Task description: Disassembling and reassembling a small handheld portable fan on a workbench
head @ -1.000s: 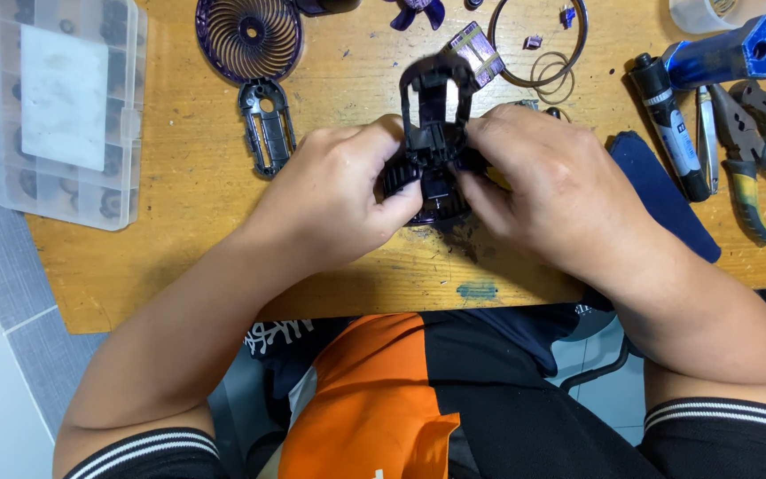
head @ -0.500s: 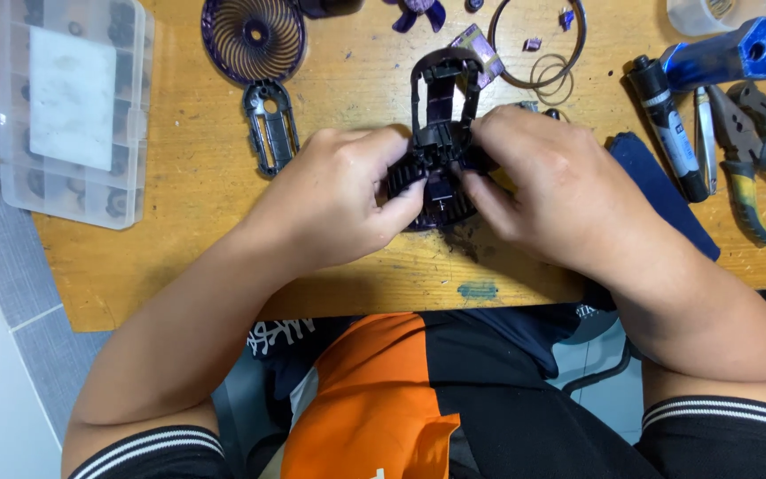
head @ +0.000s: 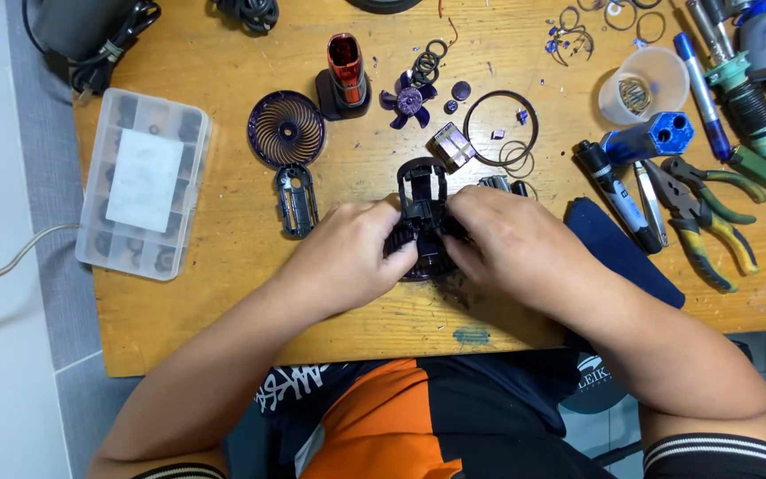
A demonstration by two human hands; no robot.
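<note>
Both of my hands grip a small black plastic fan body [head: 422,217] on the wooden table [head: 223,293]. My left hand [head: 356,253] holds its left side, fingers curled around the ribbed round part. My right hand [head: 507,244] holds the right side, thumb pressed on the body. The upper frame of the body sticks out beyond my fingers; the lower part is hidden under them. Beyond it lie a purple spiral grille [head: 287,130], a purple fan blade [head: 410,99], a dark cover piece [head: 297,200] and a small silver block [head: 450,146].
A clear compartment box [head: 145,182] sits at the left. A red and black part [head: 345,75], thin rings [head: 500,129], a plastic cup [head: 642,84], a blue tool [head: 649,137], pliers [head: 702,213], a dark blue cloth [head: 618,253] lie right.
The camera view has shifted so more of the table's far side shows. My hands keep their grip on the fan body, with only small finger shifts.
</note>
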